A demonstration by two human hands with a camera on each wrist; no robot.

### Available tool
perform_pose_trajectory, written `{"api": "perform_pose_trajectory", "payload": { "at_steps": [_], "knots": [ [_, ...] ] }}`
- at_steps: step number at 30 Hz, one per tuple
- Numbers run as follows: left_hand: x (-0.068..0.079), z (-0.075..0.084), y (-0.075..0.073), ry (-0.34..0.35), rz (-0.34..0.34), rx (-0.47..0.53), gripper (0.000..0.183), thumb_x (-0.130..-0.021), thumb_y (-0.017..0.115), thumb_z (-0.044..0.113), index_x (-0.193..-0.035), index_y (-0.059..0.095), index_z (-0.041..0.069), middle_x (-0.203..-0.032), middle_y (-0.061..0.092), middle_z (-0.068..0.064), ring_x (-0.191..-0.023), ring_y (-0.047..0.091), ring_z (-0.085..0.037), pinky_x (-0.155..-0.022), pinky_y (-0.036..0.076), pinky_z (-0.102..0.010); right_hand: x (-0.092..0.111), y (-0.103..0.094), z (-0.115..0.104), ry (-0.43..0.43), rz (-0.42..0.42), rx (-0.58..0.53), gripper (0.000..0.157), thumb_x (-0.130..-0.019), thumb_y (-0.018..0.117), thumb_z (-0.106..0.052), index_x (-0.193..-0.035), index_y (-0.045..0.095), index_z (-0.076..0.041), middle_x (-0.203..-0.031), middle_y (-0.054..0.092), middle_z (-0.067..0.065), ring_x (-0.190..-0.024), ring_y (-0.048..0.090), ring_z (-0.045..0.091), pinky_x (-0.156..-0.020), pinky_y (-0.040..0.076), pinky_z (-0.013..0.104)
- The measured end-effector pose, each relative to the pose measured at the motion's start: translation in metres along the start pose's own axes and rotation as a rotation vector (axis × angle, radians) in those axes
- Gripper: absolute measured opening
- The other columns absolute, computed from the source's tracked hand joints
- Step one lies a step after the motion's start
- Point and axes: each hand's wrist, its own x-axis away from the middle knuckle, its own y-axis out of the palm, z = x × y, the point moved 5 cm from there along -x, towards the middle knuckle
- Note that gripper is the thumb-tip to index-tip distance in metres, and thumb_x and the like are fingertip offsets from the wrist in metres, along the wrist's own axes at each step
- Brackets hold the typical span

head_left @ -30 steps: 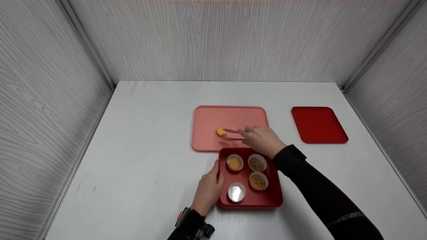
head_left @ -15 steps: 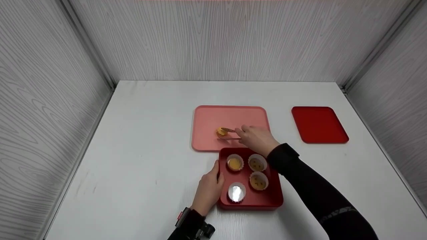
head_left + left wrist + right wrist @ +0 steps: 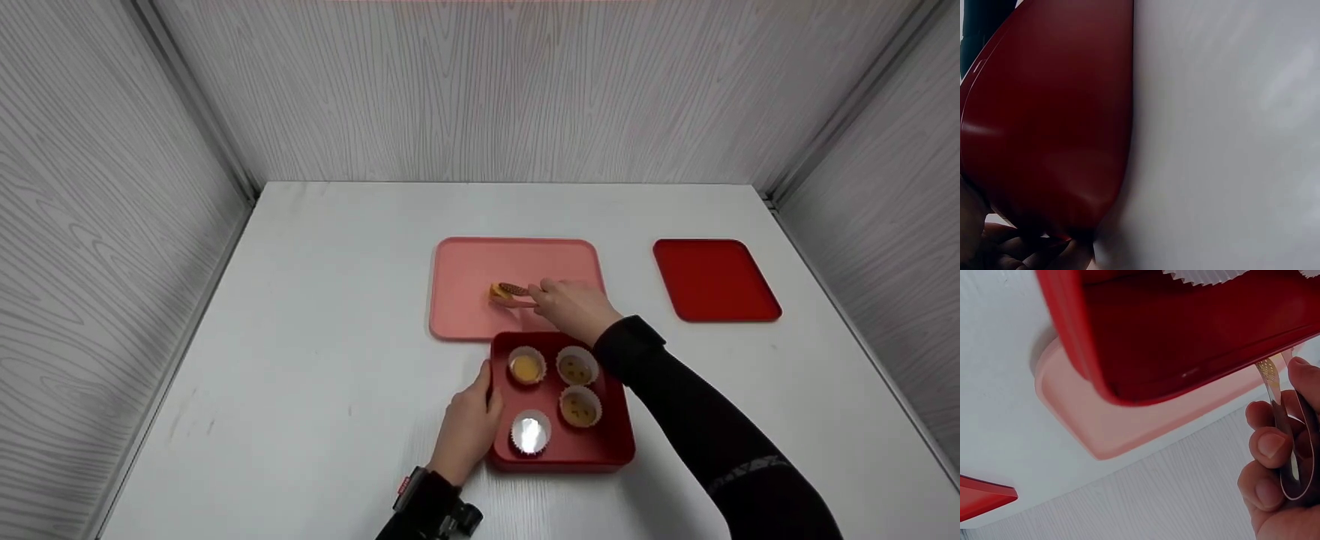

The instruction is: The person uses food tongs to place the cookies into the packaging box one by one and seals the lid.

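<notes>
In the head view my right hand [image 3: 574,306] holds small metal tongs [image 3: 514,289] over the pink tray [image 3: 517,259]. Between the tong tips is a small yellow cookie [image 3: 497,292], partly hidden by them. The right wrist view shows my fingers and thumb around the tongs' bent handle, with one perforated tip [image 3: 1267,371] in sight. My left hand [image 3: 466,429] grips the left side of a deep red box [image 3: 611,442]; its fingers curl at the box's corner in the left wrist view. Inside stand white paper cups, one with a yellow cookie [image 3: 526,368] and two with brownish cookies [image 3: 578,410].
One paper cup [image 3: 531,433] at the box's near left shows a shiny bottom. A flat red tray [image 3: 716,281] lies at the right on the white table [image 3: 322,337]. Grey wood-grain panels [image 3: 480,90] stand at the back and both sides.
The tong tips have drawn together around the yellow cookie on the pink tray. My right hand has shifted slightly left and away from me. My left hand and the box stay put.
</notes>
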Motion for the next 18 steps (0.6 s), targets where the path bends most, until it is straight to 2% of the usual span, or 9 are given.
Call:
{"api": "perform_pose_trajectory", "payload": {
  "at_steps": [8,12,15,18],
  "knots": [
    [0.0,-0.0008,0.0001,0.005,0.007,0.004,0.05,-0.102,0.056,0.01,-0.148,0.047,-0.007,-0.118,0.07,-0.027,-0.097,0.071,-0.034,-0.081,0.057,-0.048,-0.0052,0.0021,0.0041,0.023,-0.037,-0.045,0.024,-0.1,0.068,-0.02,-0.118,0.068,-0.005,-0.092,0.066,0.013,-0.071,0.064,0.027,-0.065,0.055,0.035],
    [0.0005,0.0007,-0.0009,0.019,0.02,0.0,0.049,-0.102,0.056,0.01,-0.147,0.048,-0.007,-0.113,0.072,-0.025,-0.092,0.071,-0.03,-0.078,0.058,-0.045,-0.0051,0.0034,0.0058,0.028,-0.018,-0.053,0.022,-0.1,0.067,-0.018,-0.118,0.068,-0.006,-0.088,0.065,0.013,-0.064,0.06,0.025,-0.059,0.05,0.033],
    [0.0012,0.0018,-0.0014,0.042,0.034,-0.011,0.048,-0.101,0.056,0.008,-0.146,0.05,-0.007,-0.106,0.073,-0.024,-0.085,0.071,-0.027,-0.074,0.057,-0.043,-0.0044,0.0044,0.0072,0.034,-0.014,-0.091,0.028,-0.102,0.062,-0.011,-0.13,0.069,-0.01,-0.085,0.062,0.014,-0.059,0.052,0.023,-0.054,0.04,0.031],
    [0.0016,0.0021,-0.0016,0.055,0.042,-0.016,0.048,-0.1,0.057,0.007,-0.145,0.05,-0.007,-0.103,0.073,-0.024,-0.082,0.07,-0.026,-0.071,0.057,-0.043,-0.003,0.0051,0.0098,0.059,-0.014,-0.145,0.037,-0.104,0.057,-0.007,-0.139,0.066,-0.017,-0.085,0.061,0.014,-0.059,0.049,0.022,-0.056,0.034,0.03]
  ]
}}
